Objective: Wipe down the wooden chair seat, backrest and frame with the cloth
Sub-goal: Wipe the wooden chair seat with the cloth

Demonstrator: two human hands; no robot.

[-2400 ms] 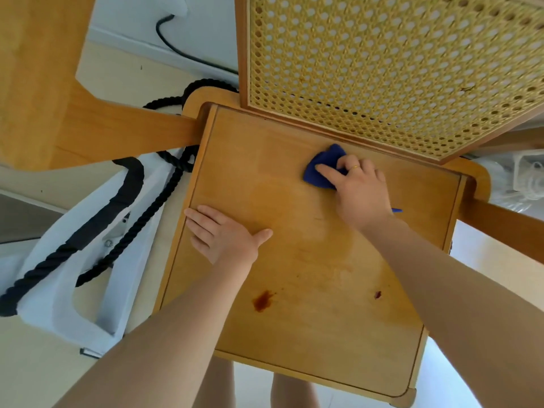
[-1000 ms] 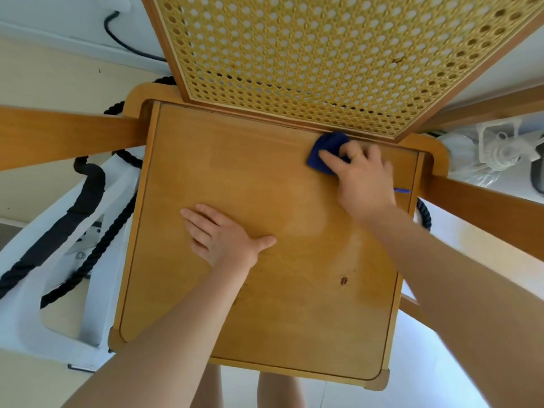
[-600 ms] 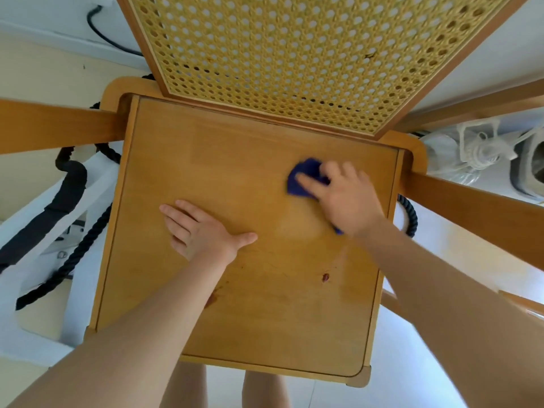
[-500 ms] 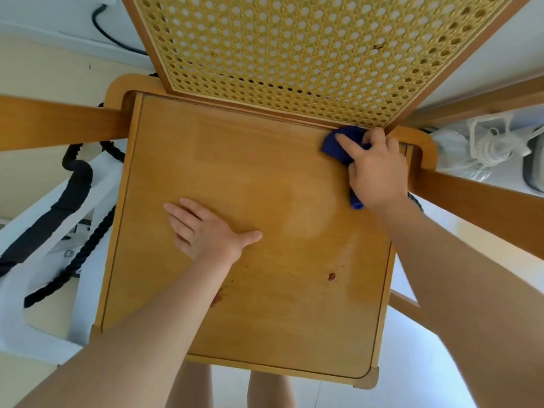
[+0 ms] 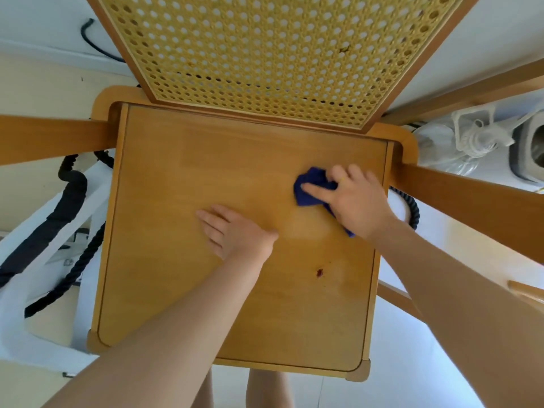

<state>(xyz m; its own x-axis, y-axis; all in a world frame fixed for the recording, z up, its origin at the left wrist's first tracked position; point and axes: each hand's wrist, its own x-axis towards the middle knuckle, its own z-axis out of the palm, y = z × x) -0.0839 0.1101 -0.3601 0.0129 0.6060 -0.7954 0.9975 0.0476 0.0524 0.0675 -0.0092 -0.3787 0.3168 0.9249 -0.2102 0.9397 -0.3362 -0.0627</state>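
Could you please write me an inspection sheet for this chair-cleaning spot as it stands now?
Surface: wooden seat, one dark red spot near its front right.
Job's things: blue cloth on the seat's right rear; cane backrest with small dark marks; armrests on both sides.
Clutter: white bag with black rope handles on the floor at left; white bagged items at right.
Hands: right hand presses the cloth, fingers curled on it; left hand lies flat on the seat.
Cables: black cable along the wall, rear left.
Surroundings: pale floor, white wall.
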